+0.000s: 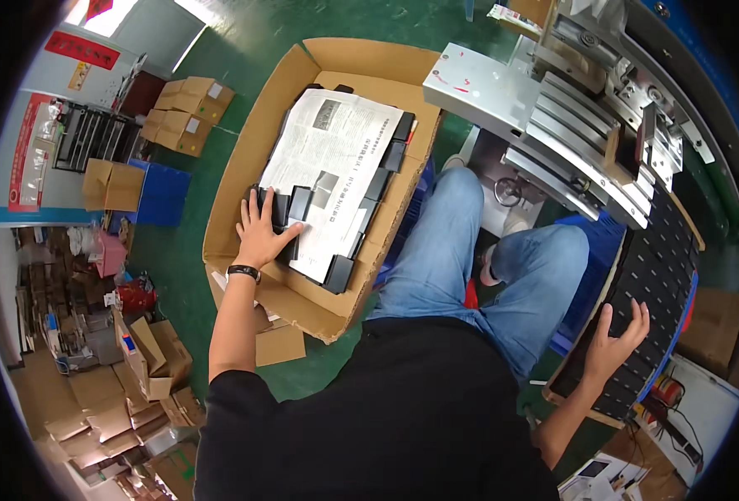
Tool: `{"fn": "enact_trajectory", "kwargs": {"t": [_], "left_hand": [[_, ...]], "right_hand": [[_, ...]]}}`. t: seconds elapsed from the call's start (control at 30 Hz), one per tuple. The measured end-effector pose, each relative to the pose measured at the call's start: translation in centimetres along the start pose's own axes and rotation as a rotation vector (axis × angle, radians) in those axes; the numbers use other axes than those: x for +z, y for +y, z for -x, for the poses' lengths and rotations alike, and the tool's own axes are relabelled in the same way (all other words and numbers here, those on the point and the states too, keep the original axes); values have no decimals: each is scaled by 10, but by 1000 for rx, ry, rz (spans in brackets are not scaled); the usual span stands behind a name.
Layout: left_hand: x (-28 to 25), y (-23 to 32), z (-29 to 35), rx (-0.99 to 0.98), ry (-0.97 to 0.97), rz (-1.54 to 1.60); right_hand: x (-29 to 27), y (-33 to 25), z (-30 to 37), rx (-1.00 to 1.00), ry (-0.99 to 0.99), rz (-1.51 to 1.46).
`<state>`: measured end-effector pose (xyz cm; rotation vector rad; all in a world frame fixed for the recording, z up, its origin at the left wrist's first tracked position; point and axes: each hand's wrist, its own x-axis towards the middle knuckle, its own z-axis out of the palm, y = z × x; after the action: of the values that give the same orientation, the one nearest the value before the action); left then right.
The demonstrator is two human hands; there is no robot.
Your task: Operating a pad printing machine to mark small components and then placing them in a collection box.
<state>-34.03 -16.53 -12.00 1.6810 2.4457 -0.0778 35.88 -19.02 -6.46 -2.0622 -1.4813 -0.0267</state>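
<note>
In the large cardboard box (240, 159) on my left, a printed newspaper sheet (298, 138) lies over several black rectangular pieces (339, 273), which stick out along its edges. My left hand (263, 234), fingers spread, rests at the sheet's left edge, over or against black pieces (299, 204) there. My right hand (616, 346) is at the right, above a black surface (655, 275) covered with rows of small light marks. Its fingers are apart and nothing shows in them. Whether that hand touches the surface, I cannot tell.
A metal machine with a grooved table (574, 121) and a handwheel (509, 190) stands ahead to the right. Closed cartons (187, 108) and a blue bin (162, 192) are at the far left. Open cartons (156, 355) lie nearer. My knees sit between box and black surface.
</note>
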Motion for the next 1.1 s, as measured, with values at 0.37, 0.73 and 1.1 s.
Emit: {"fn": "enact_trajectory", "kwargs": {"t": [0.37, 0.73, 1.1], "left_hand": [[47, 86, -43, -30, 180, -25], [40, 180, -100, -2, 292, 120], [-23, 147, -105, 632, 73, 311]], "right_hand": [[2, -12, -7, -17, -1, -61], [-7, -17, -19, -10, 1, -91], [-18, -67, -105, -155, -69, -665]]}}
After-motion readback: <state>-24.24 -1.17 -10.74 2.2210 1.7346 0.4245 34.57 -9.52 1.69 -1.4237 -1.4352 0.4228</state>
